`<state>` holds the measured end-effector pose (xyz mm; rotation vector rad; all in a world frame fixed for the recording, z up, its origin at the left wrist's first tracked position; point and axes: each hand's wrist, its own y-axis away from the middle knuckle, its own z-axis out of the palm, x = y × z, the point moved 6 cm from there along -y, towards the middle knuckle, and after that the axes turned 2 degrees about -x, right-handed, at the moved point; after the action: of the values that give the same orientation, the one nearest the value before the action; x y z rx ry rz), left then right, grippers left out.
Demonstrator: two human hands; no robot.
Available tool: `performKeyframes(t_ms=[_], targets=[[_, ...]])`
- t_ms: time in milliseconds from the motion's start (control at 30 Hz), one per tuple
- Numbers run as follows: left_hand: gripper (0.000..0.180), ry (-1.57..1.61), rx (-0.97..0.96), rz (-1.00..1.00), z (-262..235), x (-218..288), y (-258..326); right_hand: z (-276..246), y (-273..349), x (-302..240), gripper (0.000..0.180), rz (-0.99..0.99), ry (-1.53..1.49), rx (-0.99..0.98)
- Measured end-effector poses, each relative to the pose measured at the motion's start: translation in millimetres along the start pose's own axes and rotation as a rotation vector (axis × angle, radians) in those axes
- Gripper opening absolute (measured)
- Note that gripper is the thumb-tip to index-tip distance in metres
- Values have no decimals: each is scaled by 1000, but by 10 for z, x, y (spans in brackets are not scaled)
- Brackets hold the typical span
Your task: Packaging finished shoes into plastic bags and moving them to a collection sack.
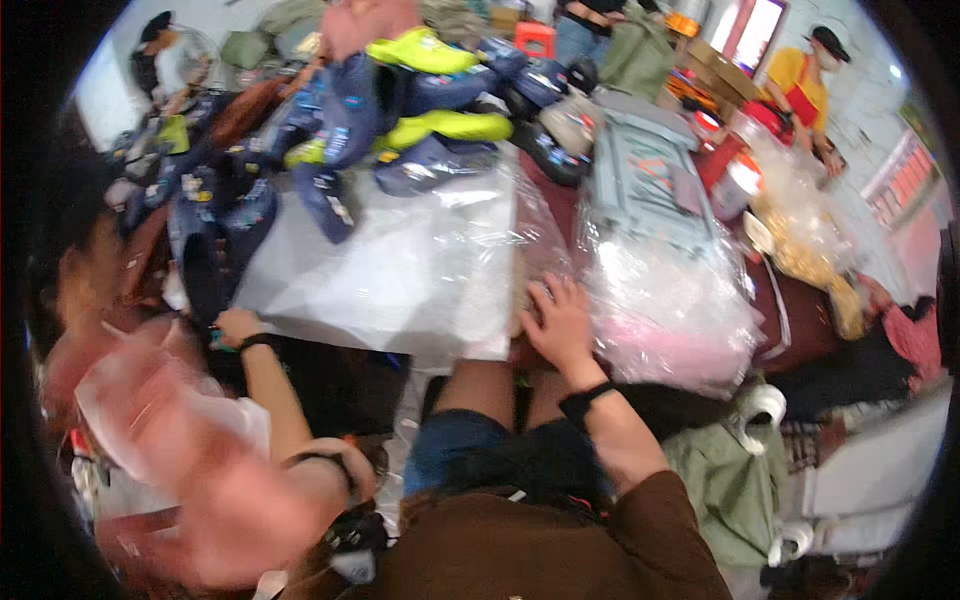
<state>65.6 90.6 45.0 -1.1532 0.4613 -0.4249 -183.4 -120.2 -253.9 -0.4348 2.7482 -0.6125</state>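
My right hand (562, 318) lies palm down, fingers spread, at the near edge of the table beside clear plastic wrapping. A black band circles its wrist. My left hand (238, 326), also with a black wristband, is curled at the near left corner of a white plastic sheet (400, 270). Beside it are dark navy clogs (205, 245); whatever its fingers grip is hidden. Between my hands the sheet spreads across the table. More navy clogs and bright yellow-green ones (445, 127) lie heaped at its far side.
A blurred co-worker in pink (200, 460) leans in at the left, an arm crossing my left forearm. Right of my right hand lie a clear bag with pink contents (680, 335) and a grey plastic crate (650, 170). A green cloth sack (730, 490) sits at lower right.
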Motion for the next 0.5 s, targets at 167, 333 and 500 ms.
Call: performKeyframes(t_ms=[167,333,500], targets=[[52,-728,1044,362,-1277,872,411,-169,104,120,50,11,41,49],[47,-698,1111,362,-1540,1006,801,-111,51,16,50,-9,13,50],[40,-737,1138,325,-1710,986,823,-109,-1,63,49,-7,14,62]])
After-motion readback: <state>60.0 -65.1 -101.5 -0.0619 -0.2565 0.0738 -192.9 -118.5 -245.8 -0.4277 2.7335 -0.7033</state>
